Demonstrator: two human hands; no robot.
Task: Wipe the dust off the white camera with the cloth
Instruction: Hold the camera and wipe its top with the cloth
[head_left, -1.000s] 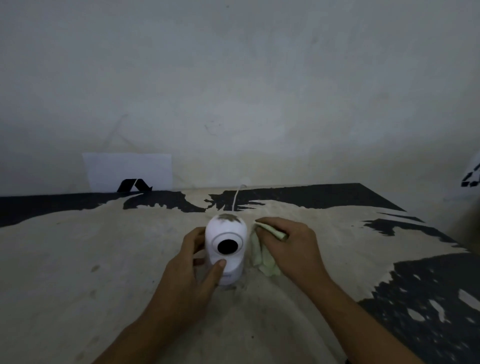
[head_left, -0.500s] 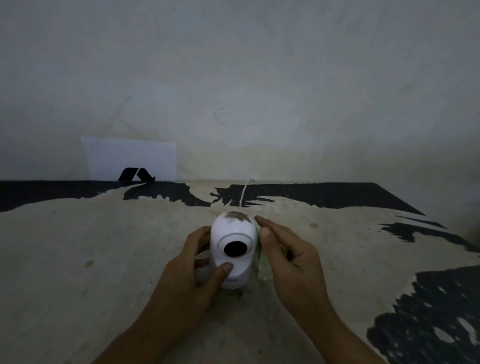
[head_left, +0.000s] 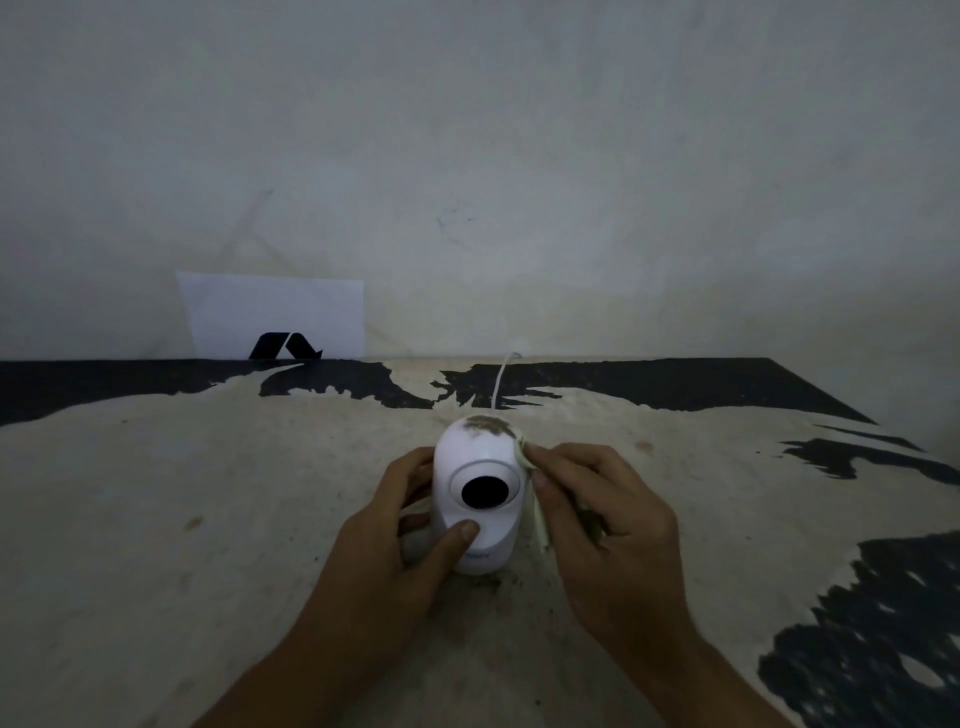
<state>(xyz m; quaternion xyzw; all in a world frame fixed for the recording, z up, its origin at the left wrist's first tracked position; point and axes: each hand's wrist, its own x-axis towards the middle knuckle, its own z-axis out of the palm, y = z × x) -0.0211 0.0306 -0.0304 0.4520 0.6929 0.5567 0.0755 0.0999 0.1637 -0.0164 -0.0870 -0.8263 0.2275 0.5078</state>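
Note:
A white egg-shaped camera (head_left: 470, 457) with a round black lens stands upright on the worn table (head_left: 208, 493), facing me. A patch of brown dust covers its top. My left hand (head_left: 400, 551) wraps around its left side, thumb pressed on the front below the lens. My right hand (head_left: 602, 519) holds a pale green cloth (head_left: 535, 499) pinched between thumb and fingers, pressed against the camera's upper right side, just below the dust patch. Most of the cloth is hidden inside the hand.
A thin white cable (head_left: 501, 382) runs from behind the camera to the wall. A white sheet with a black logo (head_left: 272, 317) leans on the wall at the back left. Brown crumbs lie on the table at the camera's base. The tabletop has peeled black patches at the right.
My right hand has lifted the cloth from the table beside the camera up to the camera's upper right side. My left hand keeps its grip on the camera.

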